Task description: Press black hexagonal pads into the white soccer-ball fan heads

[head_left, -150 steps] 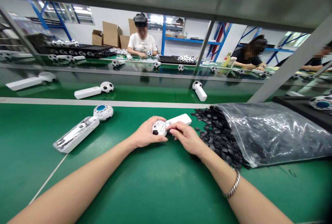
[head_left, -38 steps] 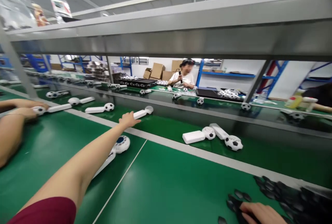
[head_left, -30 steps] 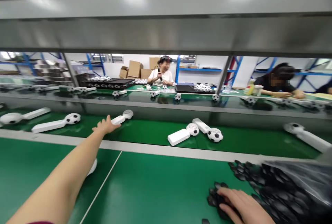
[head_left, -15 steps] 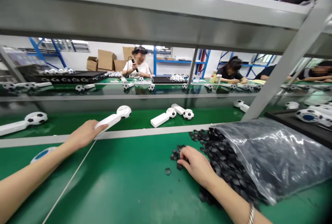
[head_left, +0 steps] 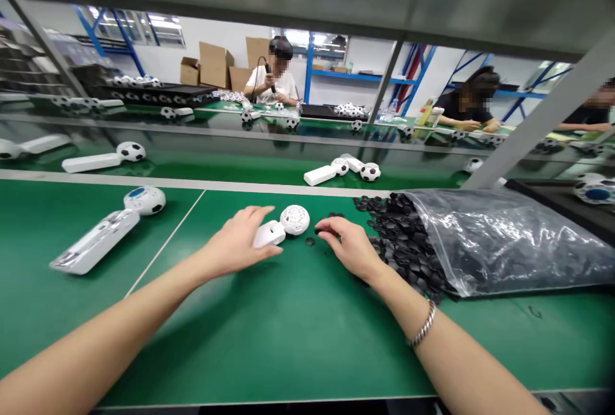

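Observation:
My left hand (head_left: pixel 240 239) is wrapped around the handle of a white device (head_left: pixel 295 219) with a round, ball-shaped head, held over the green table. That head has a white patterned face and no black patches showing. Just right of it, my right hand (head_left: pixel 348 242) pinches a small black piece (head_left: pixel 318 231) between thumb and fingers. A single black piece (head_left: pixel 310 241) lies on the table between the hands. Beside my right hand, a pile of black pieces (head_left: pixel 408 245) spills from a clear plastic bag (head_left: pixel 514 245).
Another white device (head_left: pixel 103 239) lies on the left of the table (head_left: pixel 250 351). Soccer-patterned devices (head_left: pixel 331 171) rest on the green strip beyond the pale edge. A slanted metal post (head_left: pixel 528 107) stands at the right. People sit across the line.
My left hand has brought the white device from beyond the pale edge to in front of me. My right hand has come away from the black pieces towards it. The view has tilted down.

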Tool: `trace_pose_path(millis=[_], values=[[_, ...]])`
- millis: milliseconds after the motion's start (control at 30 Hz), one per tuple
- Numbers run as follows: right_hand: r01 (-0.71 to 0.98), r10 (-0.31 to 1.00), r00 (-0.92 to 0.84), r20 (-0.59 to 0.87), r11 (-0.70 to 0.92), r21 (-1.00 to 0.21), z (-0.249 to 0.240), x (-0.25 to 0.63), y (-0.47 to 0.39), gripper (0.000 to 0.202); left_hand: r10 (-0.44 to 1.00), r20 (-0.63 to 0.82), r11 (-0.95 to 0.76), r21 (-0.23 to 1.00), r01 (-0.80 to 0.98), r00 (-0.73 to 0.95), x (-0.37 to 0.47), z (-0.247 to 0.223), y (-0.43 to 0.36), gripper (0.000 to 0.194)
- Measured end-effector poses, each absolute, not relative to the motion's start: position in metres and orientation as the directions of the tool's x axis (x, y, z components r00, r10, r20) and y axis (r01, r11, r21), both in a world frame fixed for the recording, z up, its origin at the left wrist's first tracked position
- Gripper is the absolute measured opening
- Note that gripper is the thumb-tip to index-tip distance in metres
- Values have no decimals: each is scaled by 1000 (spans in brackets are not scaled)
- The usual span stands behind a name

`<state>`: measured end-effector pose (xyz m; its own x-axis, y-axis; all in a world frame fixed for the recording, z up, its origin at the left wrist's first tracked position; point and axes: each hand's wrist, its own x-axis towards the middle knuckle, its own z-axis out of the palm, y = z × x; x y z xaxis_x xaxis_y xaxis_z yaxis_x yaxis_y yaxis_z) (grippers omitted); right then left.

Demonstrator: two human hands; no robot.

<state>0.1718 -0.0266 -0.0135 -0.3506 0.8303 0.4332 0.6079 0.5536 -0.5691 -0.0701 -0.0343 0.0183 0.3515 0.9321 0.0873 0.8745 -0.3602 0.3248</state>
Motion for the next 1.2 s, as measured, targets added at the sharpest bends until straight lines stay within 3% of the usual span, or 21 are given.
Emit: trace_pose_path(millis=[133,333,533,633,833,1033,1100,1200], values=[[536,812,-338,475,581,-613,-9,166,-35,6,885,65,-438,459,773,462,-48,13,-10,89],[535,772,-419,479,635,-557,-7,160,-41,8,877,54,-435,512,741,477,-41,4,-13,65],[530,765,-441,469,644,-552,-10,148,-44,6,885,100,-440,500,746,454,-36,2,-24,63],[496,786,-400,472,618,-610,-13,146,-42,4,881,126,-456,486,746,456,-35,0,-23,63],[387,882,-327,340,453,-803,-24,142,-39,29,894,112,-422,535,732,434,-35,1,-22,60],[410,922,-258,290,376,-831,-22,145,-27,19,888,62,-406,573,712,455,-37,2,-18,60],[508,930,-242,275,363,-781,-22,152,-20,15,885,37,-399,572,716,464,-40,4,-16,66],[714,913,-296,282,408,-570,-24,161,-14,16,892,-16,-374,531,760,451,-48,7,-11,65]])
